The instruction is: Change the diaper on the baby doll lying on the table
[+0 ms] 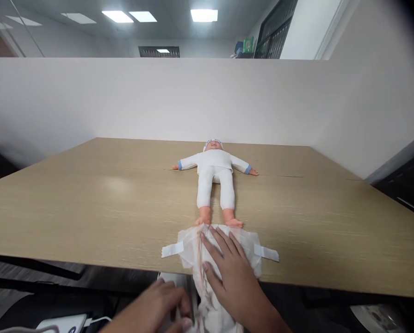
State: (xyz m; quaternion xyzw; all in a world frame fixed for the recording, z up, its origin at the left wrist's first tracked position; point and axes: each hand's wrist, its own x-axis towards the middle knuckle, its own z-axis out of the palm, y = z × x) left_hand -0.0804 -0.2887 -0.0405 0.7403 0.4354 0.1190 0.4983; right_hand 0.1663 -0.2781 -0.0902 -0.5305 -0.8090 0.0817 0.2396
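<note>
A white disposable diaper lies spread out, its upper part on the table's front edge and its lower part hanging down over it. Its two white side tabs stick out left and right. My right hand rests flat on the diaper with fingers stretched. Below the edge, left of the hanging part, is my left hand, slightly blurred, its fingers bent and its thumb apart from them, with nothing visible in it. A baby doll in white clothes and cap lies on its back beyond, arms spread, feet touching or just behind the diaper's upper edge.
The wooden table reaches back to a white partition. At lower left, a white device with a cable sits on a dark surface below table height. Under the table's right side is a round pale object.
</note>
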